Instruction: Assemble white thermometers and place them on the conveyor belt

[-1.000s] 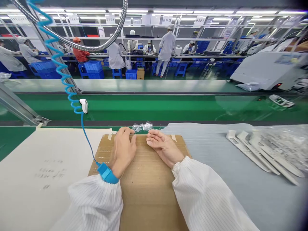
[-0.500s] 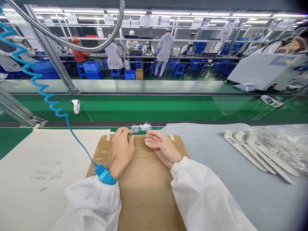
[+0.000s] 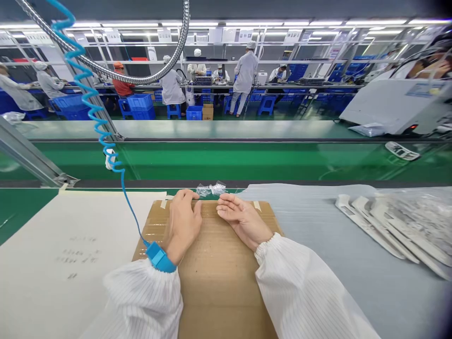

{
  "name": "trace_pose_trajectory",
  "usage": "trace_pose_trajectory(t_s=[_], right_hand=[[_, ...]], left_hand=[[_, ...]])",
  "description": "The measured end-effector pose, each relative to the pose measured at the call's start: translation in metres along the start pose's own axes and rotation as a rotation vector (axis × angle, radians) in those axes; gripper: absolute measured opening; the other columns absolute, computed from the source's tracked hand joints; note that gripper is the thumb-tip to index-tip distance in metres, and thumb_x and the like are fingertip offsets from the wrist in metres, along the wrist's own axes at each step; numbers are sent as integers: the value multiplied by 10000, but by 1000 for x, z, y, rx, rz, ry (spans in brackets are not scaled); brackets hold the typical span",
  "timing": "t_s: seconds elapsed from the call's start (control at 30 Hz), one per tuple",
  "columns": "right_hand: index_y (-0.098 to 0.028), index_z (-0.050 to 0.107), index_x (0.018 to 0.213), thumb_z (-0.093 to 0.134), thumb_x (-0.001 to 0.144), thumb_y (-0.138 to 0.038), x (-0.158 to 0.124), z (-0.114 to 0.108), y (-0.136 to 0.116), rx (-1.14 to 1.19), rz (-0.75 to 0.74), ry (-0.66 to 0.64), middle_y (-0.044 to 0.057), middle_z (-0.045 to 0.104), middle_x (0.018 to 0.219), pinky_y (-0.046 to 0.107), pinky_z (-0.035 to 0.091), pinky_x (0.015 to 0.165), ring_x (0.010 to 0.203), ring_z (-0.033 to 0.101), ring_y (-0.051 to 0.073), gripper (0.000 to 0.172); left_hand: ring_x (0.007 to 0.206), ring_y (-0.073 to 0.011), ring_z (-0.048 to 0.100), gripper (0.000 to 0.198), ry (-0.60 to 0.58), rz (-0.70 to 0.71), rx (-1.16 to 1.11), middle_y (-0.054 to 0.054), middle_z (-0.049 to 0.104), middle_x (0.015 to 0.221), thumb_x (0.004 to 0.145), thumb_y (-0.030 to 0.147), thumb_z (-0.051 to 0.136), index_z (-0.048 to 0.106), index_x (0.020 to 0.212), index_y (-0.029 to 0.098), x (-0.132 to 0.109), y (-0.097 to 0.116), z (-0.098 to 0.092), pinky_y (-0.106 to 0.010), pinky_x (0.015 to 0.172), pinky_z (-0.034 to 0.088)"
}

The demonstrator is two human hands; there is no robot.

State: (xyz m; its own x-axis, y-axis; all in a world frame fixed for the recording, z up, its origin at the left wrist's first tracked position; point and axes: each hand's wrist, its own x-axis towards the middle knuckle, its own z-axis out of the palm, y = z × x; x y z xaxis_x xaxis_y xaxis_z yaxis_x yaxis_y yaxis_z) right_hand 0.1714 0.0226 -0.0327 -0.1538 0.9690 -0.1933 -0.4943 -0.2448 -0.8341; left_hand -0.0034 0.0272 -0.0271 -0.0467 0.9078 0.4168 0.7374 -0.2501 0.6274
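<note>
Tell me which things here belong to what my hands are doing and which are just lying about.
In hand: left hand and right hand resting on the cardboard sheet; small clear bags just beyond them.
Lying about: white plastic parts on the right, paper sheet on the left, grey foam sheet.

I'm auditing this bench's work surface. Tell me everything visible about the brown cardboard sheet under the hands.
The brown cardboard sheet is flat, rectangular and corrugated, with faint ribs running side to side. It lies between a white paper sheet and a grey foam sheet. Small pale tape strips sit at its far corners. The left hand rests palm down on it, fingertips at its far edge; the right hand lies open on it alongside. Both white sleeves cover its near part.
</note>
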Motion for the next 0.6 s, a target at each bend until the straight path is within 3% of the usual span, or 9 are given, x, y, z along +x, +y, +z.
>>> trace_pose_trajectory(t_s=[0.6], right_hand=[[-219,720,945,906,503,-119,-1,0,0,1,-1,-16,10,664,976,312,474,961,880,628,124,490]], left_hand=[[1052,-268,587,108,-18,-3,-8,-94,636,1049,861,144,541,613,931,183,0,-1,0,-463,955,474]])
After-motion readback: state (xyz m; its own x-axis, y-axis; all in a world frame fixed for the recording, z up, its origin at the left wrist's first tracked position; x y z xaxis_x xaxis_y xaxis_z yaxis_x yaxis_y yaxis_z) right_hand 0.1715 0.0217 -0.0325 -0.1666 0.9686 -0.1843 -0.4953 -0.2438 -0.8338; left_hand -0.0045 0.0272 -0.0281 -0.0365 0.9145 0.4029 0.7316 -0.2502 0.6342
